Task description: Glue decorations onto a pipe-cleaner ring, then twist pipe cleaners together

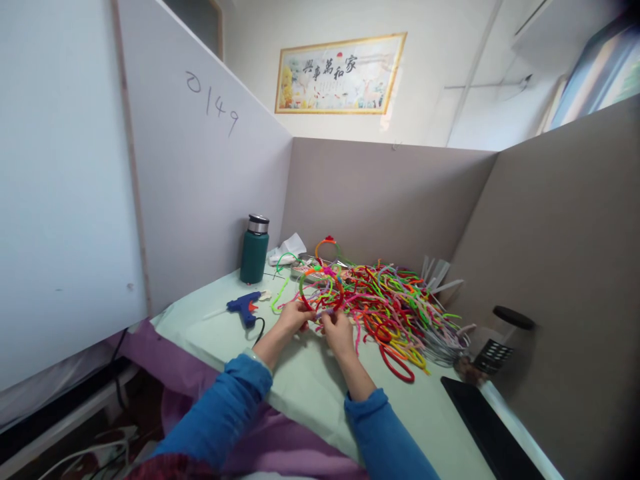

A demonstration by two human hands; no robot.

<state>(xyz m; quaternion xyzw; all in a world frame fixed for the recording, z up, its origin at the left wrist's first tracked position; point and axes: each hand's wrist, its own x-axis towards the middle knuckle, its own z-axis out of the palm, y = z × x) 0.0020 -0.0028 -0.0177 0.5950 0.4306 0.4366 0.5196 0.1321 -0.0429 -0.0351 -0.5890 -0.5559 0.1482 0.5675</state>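
Observation:
A ring of coloured pipe cleaners (301, 285), red, orange and green with a pink piece at its top, stands upright between my two hands above the table. My left hand (294, 317) pinches its lower left end. At its lower right, my right hand (338, 331) pinches the ring beside a pale purple part. The fingertips of both hands are close together. Just behind and to the right of the ring lies a large heap of multicoloured pipe cleaners (395, 300).
A blue glue gun (245, 307) lies left of my hands, with a green bottle (255, 250) behind it. A metal tray (300, 272) and white tissue (287, 249) are at the back. A lidded jar (495, 347) and black flat object (487, 423) are at right.

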